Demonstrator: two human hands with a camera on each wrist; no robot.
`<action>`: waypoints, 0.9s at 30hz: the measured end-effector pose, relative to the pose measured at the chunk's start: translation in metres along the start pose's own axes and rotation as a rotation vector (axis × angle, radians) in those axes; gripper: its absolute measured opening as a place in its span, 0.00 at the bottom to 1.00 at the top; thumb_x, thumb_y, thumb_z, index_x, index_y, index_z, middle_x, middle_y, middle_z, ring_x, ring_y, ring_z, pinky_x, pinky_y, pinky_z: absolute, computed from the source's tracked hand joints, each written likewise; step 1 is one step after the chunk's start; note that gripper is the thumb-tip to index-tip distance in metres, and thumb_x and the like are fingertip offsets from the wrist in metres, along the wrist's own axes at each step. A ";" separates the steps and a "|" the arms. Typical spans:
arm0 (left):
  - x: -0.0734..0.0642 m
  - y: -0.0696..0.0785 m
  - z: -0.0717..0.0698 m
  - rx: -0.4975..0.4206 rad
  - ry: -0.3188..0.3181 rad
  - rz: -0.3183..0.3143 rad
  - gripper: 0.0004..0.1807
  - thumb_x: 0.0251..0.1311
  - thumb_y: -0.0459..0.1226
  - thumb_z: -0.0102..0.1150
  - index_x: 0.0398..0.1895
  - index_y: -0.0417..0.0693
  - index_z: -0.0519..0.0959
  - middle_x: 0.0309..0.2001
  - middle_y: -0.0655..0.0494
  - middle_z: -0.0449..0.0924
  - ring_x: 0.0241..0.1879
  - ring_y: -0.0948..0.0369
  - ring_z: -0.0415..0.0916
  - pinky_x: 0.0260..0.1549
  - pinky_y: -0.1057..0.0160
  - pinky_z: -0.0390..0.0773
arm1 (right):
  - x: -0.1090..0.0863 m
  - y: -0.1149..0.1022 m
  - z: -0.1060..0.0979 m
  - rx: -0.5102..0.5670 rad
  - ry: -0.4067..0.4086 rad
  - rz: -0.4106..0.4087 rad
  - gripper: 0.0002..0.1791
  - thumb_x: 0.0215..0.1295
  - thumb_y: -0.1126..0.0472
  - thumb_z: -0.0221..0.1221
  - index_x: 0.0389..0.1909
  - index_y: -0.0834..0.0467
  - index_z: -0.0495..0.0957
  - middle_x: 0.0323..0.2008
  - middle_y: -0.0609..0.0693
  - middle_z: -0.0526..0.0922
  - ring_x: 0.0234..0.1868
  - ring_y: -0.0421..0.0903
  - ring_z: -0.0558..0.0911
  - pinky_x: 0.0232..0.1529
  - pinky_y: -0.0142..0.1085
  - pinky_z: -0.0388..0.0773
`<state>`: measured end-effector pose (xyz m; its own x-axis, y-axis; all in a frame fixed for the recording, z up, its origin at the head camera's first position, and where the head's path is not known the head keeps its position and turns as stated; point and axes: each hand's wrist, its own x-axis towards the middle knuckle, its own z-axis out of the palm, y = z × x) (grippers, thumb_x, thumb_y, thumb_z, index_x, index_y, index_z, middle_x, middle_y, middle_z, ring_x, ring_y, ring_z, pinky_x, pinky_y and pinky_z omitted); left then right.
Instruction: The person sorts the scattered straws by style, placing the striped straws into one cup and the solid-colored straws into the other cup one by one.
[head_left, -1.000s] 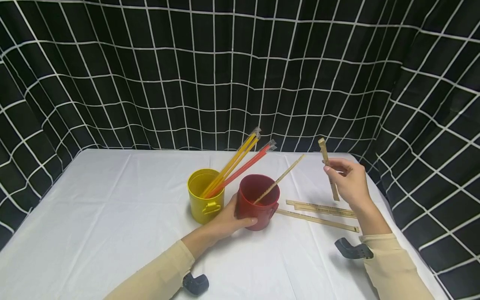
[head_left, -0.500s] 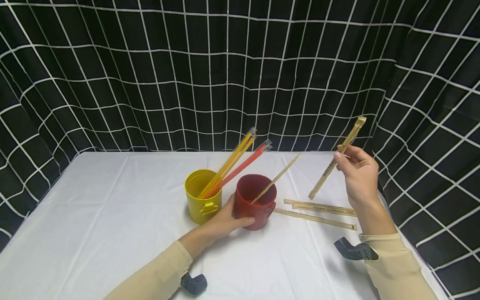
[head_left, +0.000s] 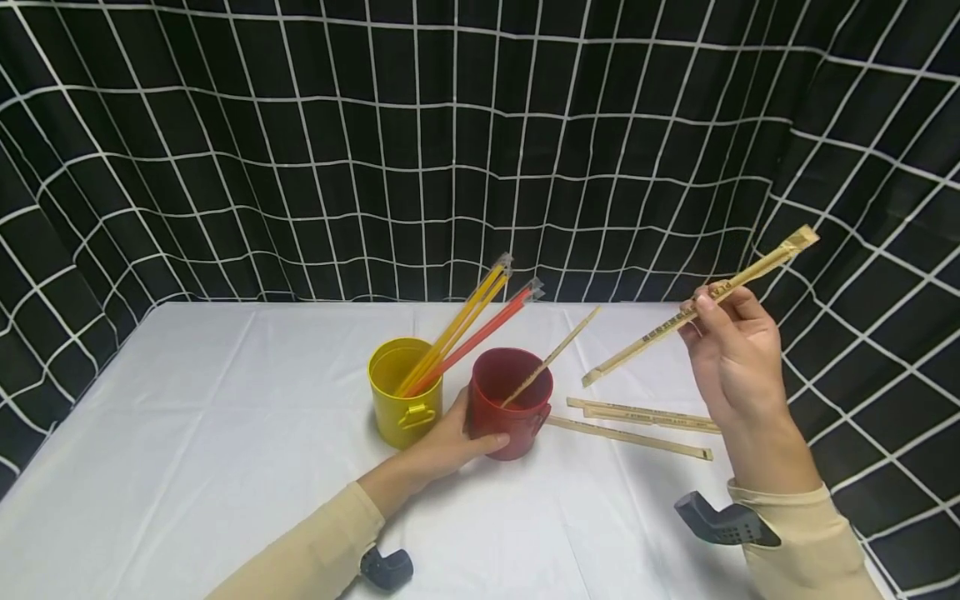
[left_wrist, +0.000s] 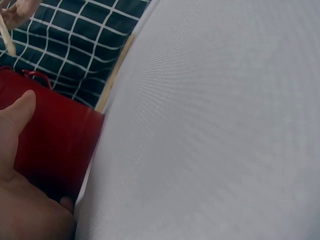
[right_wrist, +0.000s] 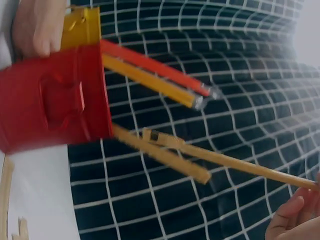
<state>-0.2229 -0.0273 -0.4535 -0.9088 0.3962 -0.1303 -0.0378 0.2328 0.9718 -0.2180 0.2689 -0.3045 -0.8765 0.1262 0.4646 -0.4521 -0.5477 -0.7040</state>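
Observation:
My left hand (head_left: 446, 446) grips the red bucket (head_left: 504, 432) from its left side, thumb across the front, other fingers mostly hidden behind. In the left wrist view that thumb (left_wrist: 21, 111) lies on the red wall. One paper-wrapped straw (head_left: 551, 360) leans out of the bucket toward the right. Above the table's right side, my right hand (head_left: 738, 358) pinches another paper-wrapped straw (head_left: 667, 327) between thumb and fingers. This printed straw slants, its lower end pointing left toward the red bucket but apart from it. The right wrist view shows the held straw (right_wrist: 240, 164) too.
Left of the red bucket, touching or nearly so, stands a yellow bucket (head_left: 393, 417) with yellow straws (head_left: 465, 321) and red straws (head_left: 483, 335) in clear wrappers. Several paper-wrapped straws (head_left: 630, 437) lie on the white tablecloth (head_left: 225, 433) at right. A black gridded curtain (head_left: 420, 150) hangs behind.
My right hand has moved right, and its straw has swung from nearly upright to a slant with the lower end toward the red bucket. The left hand keeps its grip in place.

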 end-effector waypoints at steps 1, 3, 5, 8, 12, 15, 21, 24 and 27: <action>0.000 0.000 0.000 0.001 0.002 0.001 0.54 0.60 0.48 0.69 0.82 0.63 0.44 0.81 0.59 0.52 0.81 0.52 0.47 0.77 0.36 0.55 | -0.001 0.000 0.001 0.016 -0.025 0.004 0.11 0.71 0.78 0.52 0.40 0.63 0.80 0.36 0.51 0.83 0.37 0.44 0.82 0.42 0.32 0.74; 0.000 0.000 0.000 0.003 0.006 0.003 0.54 0.60 0.48 0.70 0.82 0.62 0.45 0.80 0.58 0.53 0.81 0.51 0.47 0.76 0.37 0.56 | -0.004 0.002 0.004 0.001 -0.059 0.019 0.12 0.71 0.78 0.50 0.40 0.61 0.80 0.37 0.50 0.83 0.39 0.43 0.82 0.43 0.32 0.74; 0.000 -0.001 0.000 0.007 0.011 0.003 0.53 0.60 0.48 0.70 0.82 0.61 0.46 0.80 0.58 0.54 0.81 0.51 0.48 0.76 0.37 0.57 | -0.008 0.008 0.008 -0.044 -0.082 0.036 0.14 0.72 0.77 0.50 0.40 0.60 0.81 0.37 0.49 0.83 0.39 0.42 0.83 0.43 0.30 0.76; 0.000 -0.002 0.000 0.011 0.020 0.001 0.53 0.59 0.48 0.71 0.81 0.58 0.47 0.80 0.56 0.55 0.81 0.51 0.49 0.76 0.37 0.58 | -0.013 0.020 0.012 -0.167 -0.080 0.075 0.13 0.72 0.76 0.51 0.40 0.57 0.81 0.37 0.46 0.83 0.39 0.39 0.83 0.42 0.27 0.79; 0.000 -0.001 0.001 0.010 0.025 0.001 0.54 0.58 0.48 0.71 0.81 0.55 0.47 0.80 0.54 0.54 0.81 0.50 0.49 0.76 0.37 0.58 | -0.018 0.038 0.012 -0.317 -0.074 0.149 0.10 0.71 0.73 0.55 0.41 0.55 0.79 0.38 0.43 0.82 0.40 0.36 0.82 0.40 0.24 0.81; -0.001 0.000 0.001 0.012 0.027 -0.012 0.55 0.58 0.48 0.71 0.81 0.54 0.46 0.81 0.53 0.53 0.81 0.50 0.48 0.76 0.38 0.58 | -0.021 0.051 0.010 -0.416 -0.093 0.206 0.08 0.71 0.71 0.57 0.43 0.54 0.78 0.39 0.42 0.81 0.40 0.35 0.80 0.41 0.23 0.81; -0.001 0.001 0.001 0.005 0.024 -0.026 0.56 0.58 0.48 0.72 0.81 0.54 0.45 0.81 0.52 0.51 0.81 0.50 0.48 0.77 0.39 0.57 | -0.024 0.067 0.004 -0.566 -0.150 0.333 0.06 0.73 0.65 0.58 0.43 0.49 0.78 0.39 0.38 0.81 0.41 0.34 0.78 0.41 0.24 0.79; -0.001 0.001 0.000 0.000 0.024 -0.025 0.55 0.58 0.48 0.72 0.81 0.54 0.45 0.81 0.53 0.51 0.81 0.50 0.48 0.77 0.39 0.57 | -0.023 0.072 0.001 -0.627 -0.187 0.385 0.05 0.73 0.63 0.58 0.42 0.50 0.78 0.38 0.37 0.82 0.41 0.34 0.78 0.41 0.25 0.79; -0.001 0.001 0.000 -0.002 0.023 -0.025 0.55 0.58 0.47 0.72 0.81 0.55 0.45 0.81 0.53 0.51 0.81 0.50 0.48 0.77 0.39 0.56 | -0.020 0.073 -0.001 -0.698 -0.233 0.393 0.03 0.73 0.62 0.58 0.44 0.52 0.78 0.36 0.37 0.83 0.40 0.35 0.79 0.39 0.25 0.79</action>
<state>-0.2224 -0.0275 -0.4528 -0.9170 0.3695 -0.1501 -0.0615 0.2408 0.9686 -0.2336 0.2268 -0.3660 -0.9698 -0.1834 0.1608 -0.1863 0.1316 -0.9736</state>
